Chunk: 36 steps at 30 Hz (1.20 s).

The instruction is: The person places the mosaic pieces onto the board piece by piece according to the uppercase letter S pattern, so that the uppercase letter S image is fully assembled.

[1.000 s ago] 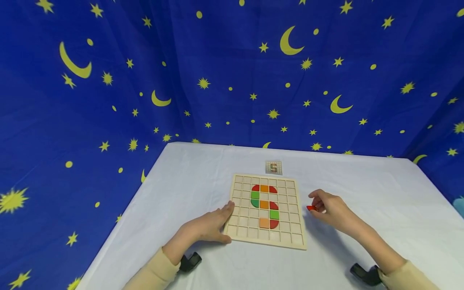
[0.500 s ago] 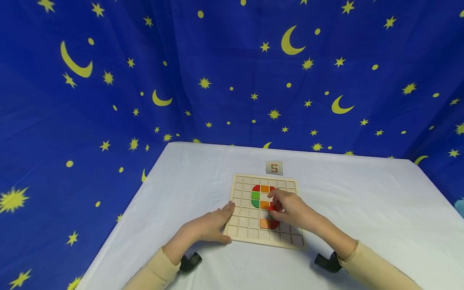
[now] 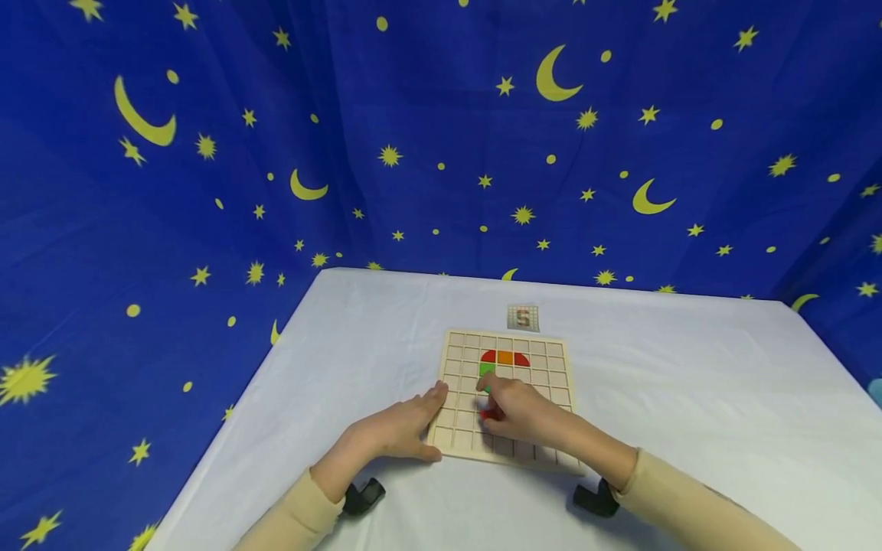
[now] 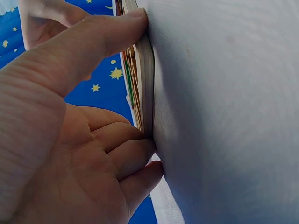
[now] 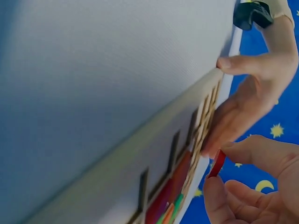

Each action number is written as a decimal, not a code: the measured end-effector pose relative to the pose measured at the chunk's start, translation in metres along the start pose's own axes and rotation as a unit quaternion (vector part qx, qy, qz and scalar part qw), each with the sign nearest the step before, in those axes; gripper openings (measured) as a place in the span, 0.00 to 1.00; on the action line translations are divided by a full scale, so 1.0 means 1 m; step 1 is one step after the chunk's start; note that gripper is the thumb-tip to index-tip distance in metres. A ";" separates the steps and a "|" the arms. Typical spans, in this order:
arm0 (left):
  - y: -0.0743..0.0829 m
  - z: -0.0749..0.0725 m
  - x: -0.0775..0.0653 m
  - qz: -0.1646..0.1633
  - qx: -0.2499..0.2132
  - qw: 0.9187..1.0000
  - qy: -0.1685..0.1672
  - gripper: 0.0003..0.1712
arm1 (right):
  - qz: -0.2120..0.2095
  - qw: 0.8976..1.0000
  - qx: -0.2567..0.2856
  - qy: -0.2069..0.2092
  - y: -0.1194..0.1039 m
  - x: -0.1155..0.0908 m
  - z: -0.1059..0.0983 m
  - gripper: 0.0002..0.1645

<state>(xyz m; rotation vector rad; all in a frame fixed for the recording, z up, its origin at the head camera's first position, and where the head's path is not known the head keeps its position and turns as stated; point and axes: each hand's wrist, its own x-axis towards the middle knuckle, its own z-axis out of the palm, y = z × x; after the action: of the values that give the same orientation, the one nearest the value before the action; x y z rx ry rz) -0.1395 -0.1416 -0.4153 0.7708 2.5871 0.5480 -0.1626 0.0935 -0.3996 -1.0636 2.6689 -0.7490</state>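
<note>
My right hand [image 3: 524,411] is over the middle of a wooden grid board [image 3: 463,439], pinching a small red tile [image 5: 217,163] between thumb and fingertip. In the right wrist view the tile stands on edge, apart from the board. Near the board's far side, a red quarter-round tile [image 3: 488,357], an orange square tile [image 3: 505,357] and another red quarter-round tile [image 3: 521,360] form a row, with a green tile [image 3: 487,369] below. The hand hides the lower tiles in the head view. My left hand [image 3: 398,430] rests against the board's left edge, its thumb by the near corner.
A small pattern card [image 3: 524,317] showing an S lies beyond the board. White cloth [image 3: 689,383] covers the table, and a blue star-and-moon curtain [image 3: 441,199] rises behind and beside it. Black wrist mounts [image 3: 364,497] sit under both forearms.
My right hand has carried the red tile leftward from beside the board to above its middle, covering the lower tiles. My left hand stays at the board's edge.
</note>
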 end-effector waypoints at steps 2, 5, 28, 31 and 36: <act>0.000 -0.001 0.000 -0.001 0.001 1.000 -0.001 0.57 | 0.000 1.000 -0.002 -0.002 0.000 0.001 0.003 0.26; 0.001 -0.001 0.000 -0.002 0.000 1.000 -0.003 0.56 | -0.002 1.000 -0.005 -0.005 0.001 0.002 0.008 0.25; 0.003 -0.002 -0.001 -0.004 0.001 1.000 0.000 0.56 | -0.005 1.000 -0.029 0.004 -0.001 0.002 0.016 0.23; 0.003 -0.002 -0.001 -0.004 0.001 1.000 0.000 0.56 | -0.002 0.999 -0.033 0.003 -0.001 0.002 0.017 0.23; 0.003 -0.002 -0.001 -0.001 0.000 1.000 0.000 0.56 | -0.003 0.999 -0.034 0.004 -0.001 0.003 0.018 0.22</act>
<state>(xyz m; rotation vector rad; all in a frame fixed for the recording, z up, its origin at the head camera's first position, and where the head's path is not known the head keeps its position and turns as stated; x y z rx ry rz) -0.1387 -0.1404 -0.4124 0.7693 2.5873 0.5460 -0.1585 0.0836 -0.4143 -1.0888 2.7169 -0.6686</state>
